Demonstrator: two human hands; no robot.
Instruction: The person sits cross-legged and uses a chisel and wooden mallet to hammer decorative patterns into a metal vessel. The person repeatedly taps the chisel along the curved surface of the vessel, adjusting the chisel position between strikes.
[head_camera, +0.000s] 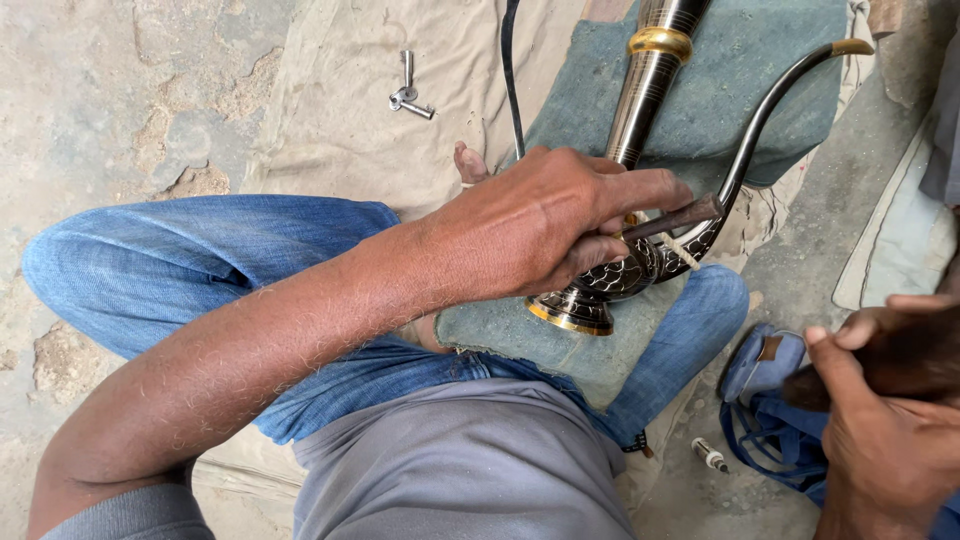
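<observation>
**Left hand pins chisel to ewer**

Left hand grips a dark chisel, tip touching the engraved belly of a metal ewer. Ewer lies on a green pad across the lap, spout curving up right. Right hand is clenched round a dark handle at lower right, well apart. Blue jeans below; small metal fitting on cloth, far top.

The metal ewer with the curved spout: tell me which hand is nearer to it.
Left. The left hand rests on the metal ewer, holding a dark tool against it. The right hand is off to its right, apart.
</observation>
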